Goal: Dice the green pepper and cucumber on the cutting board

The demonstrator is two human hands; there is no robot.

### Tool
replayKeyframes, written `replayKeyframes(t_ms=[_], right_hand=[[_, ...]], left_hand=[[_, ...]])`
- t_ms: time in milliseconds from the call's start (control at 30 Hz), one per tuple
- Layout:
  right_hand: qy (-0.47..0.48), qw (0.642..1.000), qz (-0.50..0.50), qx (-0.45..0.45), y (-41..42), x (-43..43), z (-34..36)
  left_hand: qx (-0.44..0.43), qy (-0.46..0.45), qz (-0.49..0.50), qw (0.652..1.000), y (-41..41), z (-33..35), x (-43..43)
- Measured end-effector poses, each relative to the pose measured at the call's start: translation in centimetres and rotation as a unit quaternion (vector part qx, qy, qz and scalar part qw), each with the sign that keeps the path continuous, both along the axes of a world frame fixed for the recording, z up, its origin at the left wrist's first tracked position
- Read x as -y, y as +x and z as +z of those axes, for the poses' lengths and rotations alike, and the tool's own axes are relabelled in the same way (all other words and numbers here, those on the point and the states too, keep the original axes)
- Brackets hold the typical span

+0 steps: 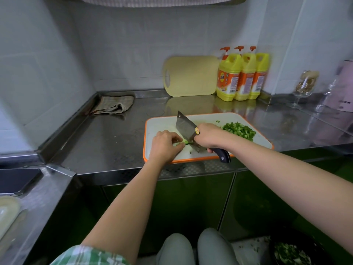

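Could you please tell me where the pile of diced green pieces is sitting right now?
The diced green pile lies on the far right part of the orange-rimmed cutting board, just beyond the right hand that holds the cleaver.

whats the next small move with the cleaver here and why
Probably press the cleaver down through the green strip just past the left hand, then slide those fingers back a little. The right hand holds the blade at the strip, which the left hand pins to the cutting board. Only a short piece shows uncut, while a diced pile lies on the right.
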State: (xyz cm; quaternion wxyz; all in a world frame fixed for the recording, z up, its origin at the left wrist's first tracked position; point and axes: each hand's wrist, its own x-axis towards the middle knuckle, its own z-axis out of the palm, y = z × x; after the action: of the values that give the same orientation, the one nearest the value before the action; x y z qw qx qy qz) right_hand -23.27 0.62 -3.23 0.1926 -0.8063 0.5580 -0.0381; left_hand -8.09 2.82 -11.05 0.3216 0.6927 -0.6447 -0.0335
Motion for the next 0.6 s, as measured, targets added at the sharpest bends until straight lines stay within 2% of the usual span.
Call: replayKeyframes(t_ms=[233,433,600], right_hand=[[-0.030,0.999,-0.026,0.018,0.5,0.6,-1.3],[-0.047,0.994,-0.028,0.092,-0.2,0.9,-1.5],[-0.009,0.999,-0.011,0.031,-0.2,-0.1,0.0]], left_hand=[[-0.001,0.003,-0.003,1.000,0.1,-0.1,0.0],[-0.027,0.002,0.002,1.000,0.1,-0.1,0.1],[-0.020,0.011,0.005,1.000,0.0,-0.1,0.1]])
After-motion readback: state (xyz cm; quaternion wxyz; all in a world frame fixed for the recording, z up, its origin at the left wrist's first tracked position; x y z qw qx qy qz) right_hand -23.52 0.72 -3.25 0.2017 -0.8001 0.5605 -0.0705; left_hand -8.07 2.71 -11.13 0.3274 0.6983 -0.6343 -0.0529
